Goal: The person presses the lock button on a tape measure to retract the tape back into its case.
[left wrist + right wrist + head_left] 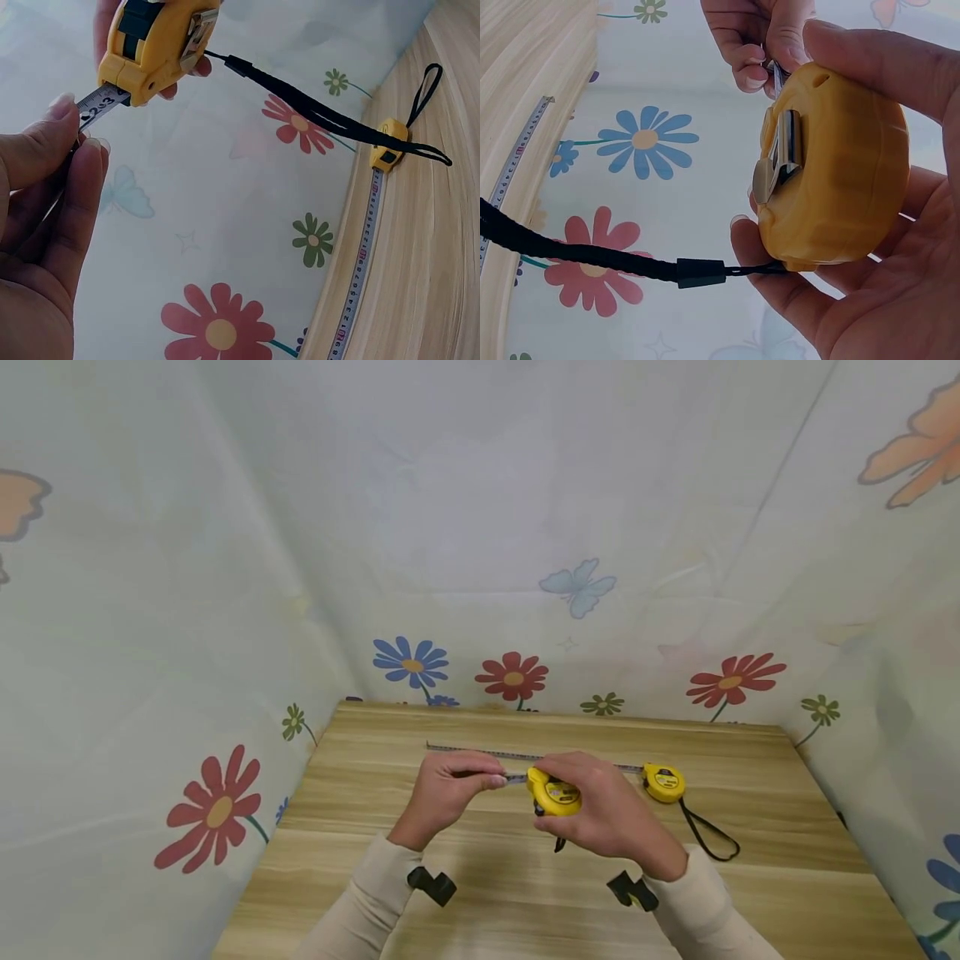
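My right hand (603, 802) grips a yellow tape measure (553, 792) above the table, fingers round its case, as the right wrist view also shows with its metal clip (786, 148) and black strap (622, 255). The left hand (448, 789) pinches the end of its short pulled-out blade (103, 105) between thumb and fingers. Behind the hands, a second yellow tape measure (663, 782) lies on the table, its blade (480, 752) extended to the left and partly hidden by the right hand.
The wood-grain table (525, 893) meets a pale curtain (465, 527) printed with flowers and butterflies at its back and sides. A black strap loop (708, 835) lies to the right of the second tape measure. A black wrist mount (432, 886) is on the left sleeve.
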`<state>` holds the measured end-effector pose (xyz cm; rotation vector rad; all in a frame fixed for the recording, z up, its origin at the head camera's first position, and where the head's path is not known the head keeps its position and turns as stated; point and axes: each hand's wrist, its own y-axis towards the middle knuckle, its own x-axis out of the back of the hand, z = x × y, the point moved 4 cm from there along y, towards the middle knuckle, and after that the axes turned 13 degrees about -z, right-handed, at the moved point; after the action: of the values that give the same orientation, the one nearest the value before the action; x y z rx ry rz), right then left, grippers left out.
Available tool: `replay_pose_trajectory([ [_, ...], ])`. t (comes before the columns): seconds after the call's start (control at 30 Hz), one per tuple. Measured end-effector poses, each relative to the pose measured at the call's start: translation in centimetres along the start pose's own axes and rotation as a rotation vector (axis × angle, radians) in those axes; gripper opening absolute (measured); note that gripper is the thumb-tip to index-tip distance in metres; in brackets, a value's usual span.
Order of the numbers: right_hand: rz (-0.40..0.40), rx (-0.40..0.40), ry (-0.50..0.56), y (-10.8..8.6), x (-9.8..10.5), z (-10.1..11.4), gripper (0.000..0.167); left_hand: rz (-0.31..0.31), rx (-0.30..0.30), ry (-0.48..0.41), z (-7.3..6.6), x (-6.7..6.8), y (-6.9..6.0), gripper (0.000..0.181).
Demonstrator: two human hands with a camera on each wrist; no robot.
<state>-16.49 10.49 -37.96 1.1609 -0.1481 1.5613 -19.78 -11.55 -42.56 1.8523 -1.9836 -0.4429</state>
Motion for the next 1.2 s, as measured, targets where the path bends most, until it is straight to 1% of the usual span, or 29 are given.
replay_pose_trajectory([
  [0.23, 0.0, -0.007, 0.011, -0.03, 0.23, 0.12, 0.062, 0.003, -0.009, 0.004, -0.26, -0.3, 0.02, 0.011],
  [0.43, -0.005, -0.004, 0.012, -0.18, 0.3, 0.06, 0.063, 0.008, -0.043, 0.022, -0.28, -0.42, -0.01, 0.012],
  [0.7, -0.001, -0.001, 0.03, -0.21, 0.19, 0.01, 0.063, 0.016, -0.055, 0.018, -0.25, -0.65, -0.1, 0.012],
  [0.97, -0.007, 0.008, 0.032, -0.19, 0.41, -0.09, 0.061, 0.034, -0.076, 0.045, -0.57, -0.9, 0.06, 0.013],
  [1.07, -0.011, 0.009, 0.029, -0.05, 0.46, -0.15, 0.061, 0.031, -0.079, 0.055, -0.74, -0.89, 0.2, 0.014],
  [1.2, 0.002, 0.002, 0.035, 0.08, 0.39, -0.27, 0.06, 0.027, -0.075, 0.073, -0.81, -0.95, 0.24, 0.013],
])
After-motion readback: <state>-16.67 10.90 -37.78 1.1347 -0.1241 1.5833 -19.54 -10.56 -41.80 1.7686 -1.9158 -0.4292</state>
